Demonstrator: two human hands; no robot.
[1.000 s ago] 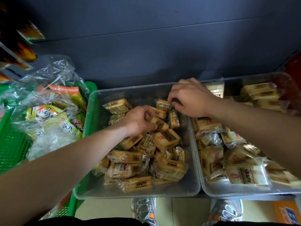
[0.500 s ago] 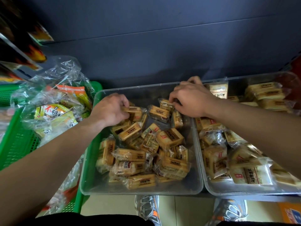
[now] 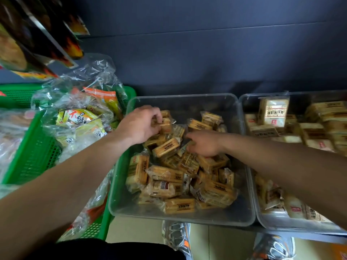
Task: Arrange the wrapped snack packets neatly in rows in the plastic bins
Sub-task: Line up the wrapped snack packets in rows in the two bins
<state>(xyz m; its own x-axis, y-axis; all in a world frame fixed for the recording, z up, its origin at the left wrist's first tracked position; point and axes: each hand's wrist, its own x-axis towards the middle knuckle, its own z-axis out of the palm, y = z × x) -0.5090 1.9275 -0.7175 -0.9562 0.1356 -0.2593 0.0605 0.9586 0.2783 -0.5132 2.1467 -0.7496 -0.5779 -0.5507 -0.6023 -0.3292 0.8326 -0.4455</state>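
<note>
A clear plastic bin (image 3: 244,209) in the middle holds a loose heap of yellow-brown wrapped snack packets (image 3: 178,177). My left hand (image 3: 139,124) is at the bin's far left corner, its fingers curled round a packet (image 3: 165,124) there. My right hand (image 3: 202,143) lies low over the middle of the heap, fingers curled onto a small packet (image 3: 185,147); the grip itself is partly hidden. A second clear bin (image 3: 277,224) to the right holds paler packets (image 3: 272,111), one standing upright at the back.
A green mesh basket (image 3: 33,151) on the left carries clear bags of other snacks (image 3: 78,117). A dark wall rises right behind the bins. Dark flame-printed bags (image 3: 33,40) hang at top left. My shoes (image 3: 176,239) show on the floor below the shelf edge.
My right hand has come down from the bin's far right edge to the middle of the heap. My left hand stays at the far left corner, where it went from the heap's middle.
</note>
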